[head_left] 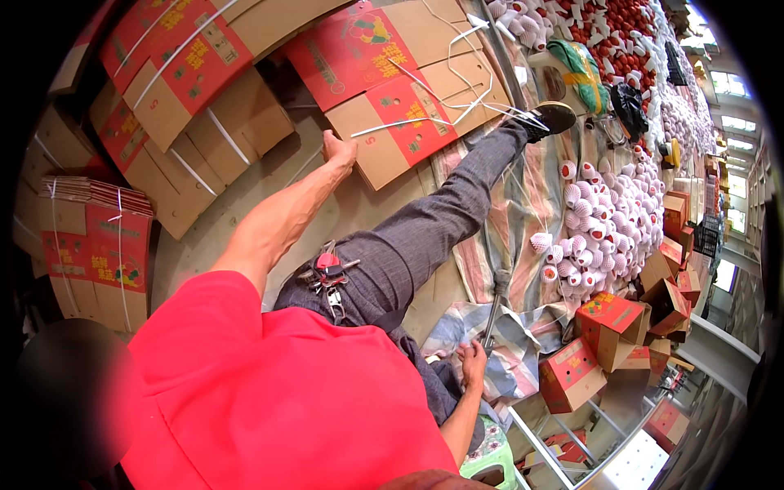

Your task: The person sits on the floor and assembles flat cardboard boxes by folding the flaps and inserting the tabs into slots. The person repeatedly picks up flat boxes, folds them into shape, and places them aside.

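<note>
1. A broad mass of red fruit (608, 208), many pieces sleeved in white foam netting, spreads down the person's right side; each piece is round and ribbed by its net.
2. Beside it lies a striped woven sheet (465, 269), its pale, blue and reddish bands creased into soft ridges.
3. On the far left, strapped carton bundles (184, 61) in smooth brown board with glossy red panels make thick, square-edged stacks.
4. The flattened carton bundle (371, 77), of the same red and brown board, lies flat ahead and to the left, with its near corner right at the left hand and well apart from the right.
5. The person's leg (425, 216), in coarse grey trousers, stretches past the bundle's right edge to a dark, pale-soled shoe (557, 119).
6. Open cartons (608, 322), boxy and tilted, crowd below the fruit.
7. The left hand (340, 152) has its fingers partly curled at that corner; whether they pinch the board cannot be told.
8. The right hand (472, 364) is loosely bent at the lower end of a slim dark rod (492, 320); whether it grips the rod is unclear.
9. Narrow white straps (396, 125) loop loosely over the bundle toward the shoe.
</note>
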Demonstrator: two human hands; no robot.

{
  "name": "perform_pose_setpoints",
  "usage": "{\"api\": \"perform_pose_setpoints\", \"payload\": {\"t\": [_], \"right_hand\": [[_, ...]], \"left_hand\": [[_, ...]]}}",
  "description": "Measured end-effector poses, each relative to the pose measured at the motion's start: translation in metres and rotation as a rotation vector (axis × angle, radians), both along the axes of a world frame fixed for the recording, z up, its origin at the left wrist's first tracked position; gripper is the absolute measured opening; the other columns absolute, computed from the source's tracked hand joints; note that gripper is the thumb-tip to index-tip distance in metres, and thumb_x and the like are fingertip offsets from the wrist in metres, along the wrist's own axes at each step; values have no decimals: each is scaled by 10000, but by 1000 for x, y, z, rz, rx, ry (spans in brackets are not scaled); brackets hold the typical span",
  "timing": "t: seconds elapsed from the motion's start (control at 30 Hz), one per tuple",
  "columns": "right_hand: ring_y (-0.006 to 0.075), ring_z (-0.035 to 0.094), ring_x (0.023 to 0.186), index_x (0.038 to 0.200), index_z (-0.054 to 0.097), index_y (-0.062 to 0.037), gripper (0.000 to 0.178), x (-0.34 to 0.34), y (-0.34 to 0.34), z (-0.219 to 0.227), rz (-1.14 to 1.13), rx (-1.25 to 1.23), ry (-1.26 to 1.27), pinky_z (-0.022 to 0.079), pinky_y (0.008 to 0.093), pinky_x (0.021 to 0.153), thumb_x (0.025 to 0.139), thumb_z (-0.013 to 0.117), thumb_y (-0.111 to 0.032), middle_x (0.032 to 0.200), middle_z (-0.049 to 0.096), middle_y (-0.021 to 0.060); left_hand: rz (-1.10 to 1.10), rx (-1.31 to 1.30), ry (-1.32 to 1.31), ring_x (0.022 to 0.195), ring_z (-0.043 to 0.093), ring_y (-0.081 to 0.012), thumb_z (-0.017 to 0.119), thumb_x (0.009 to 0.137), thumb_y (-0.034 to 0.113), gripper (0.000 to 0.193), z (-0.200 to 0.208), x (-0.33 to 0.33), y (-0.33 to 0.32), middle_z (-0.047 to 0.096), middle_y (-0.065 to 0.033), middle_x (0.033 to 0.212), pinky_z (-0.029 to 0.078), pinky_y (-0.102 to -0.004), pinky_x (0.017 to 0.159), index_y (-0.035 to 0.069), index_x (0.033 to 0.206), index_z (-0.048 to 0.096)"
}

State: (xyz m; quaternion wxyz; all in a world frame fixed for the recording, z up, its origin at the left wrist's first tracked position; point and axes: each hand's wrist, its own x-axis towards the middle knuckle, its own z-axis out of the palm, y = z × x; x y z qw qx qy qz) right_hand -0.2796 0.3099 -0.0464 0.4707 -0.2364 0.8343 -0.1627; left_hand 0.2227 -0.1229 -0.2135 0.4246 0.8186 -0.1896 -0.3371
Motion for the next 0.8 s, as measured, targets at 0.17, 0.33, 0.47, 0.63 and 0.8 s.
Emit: {"api": "perform_pose_setpoints", "payload": {"t": [0.17, 0.33, 0.47, 0.63, 0.8], "right_hand": [[250, 749, 986, 1538, 397, 85, 550, -2, 22, -7, -52, 20, 1, 598, 350, 882, 1072, 548, -165, 1226, 730, 204], [272, 742, 1020, 1535, 397, 81, 538, 8, 11, 17, -81, 59, -51, 605, 372, 911, 1069, 534, -151, 1255, 707, 235], [240, 749, 1023, 1501, 437, 100, 531, 11, -2, 11, -110, 28, -51, 590, 344, 894, 1048, 566, -145, 1240, 734, 213], [249, 744, 994, 1527, 404, 94, 545, 18, 35, 0, -101, 95, -25, 600, 358, 900, 1057, 538, -147, 1233, 723, 218], [240, 746, 993, 1523, 409, 99, 555, 12, 9, 5, -75, 71, -61, 590, 342, 874, 1063, 557, -174, 1247, 724, 220]], "left_hand": [[-90, 298, 136, 1090, 733, -367, 911, 707, 194, 491, -8, -27, -1, 765, -232, 1129, 590, -447, 939, 0, 1134, 765], [23, 245, -27, 1129, 719, -412, 846, 758, 243, 452, -89, 18, -19, 734, -282, 1191, 578, -491, 973, -32, 1102, 742], [138, 197, -57, 1111, 721, -411, 822, 761, 248, 493, -125, 76, -34, 735, -250, 1179, 579, -484, 949, -25, 1143, 673], [-50, 249, 15, 970, 729, -329, 880, 717, 290, 492, -62, 43, -49, 746, -196, 1074, 586, -443, 856, -19, 1050, 690], [139, 22, 204, 921, 713, -264, 933, 670, 296, 506, -53, 66, -43, 752, -140, 999, 576, -436, 780, -6, 1013, 717]]}}
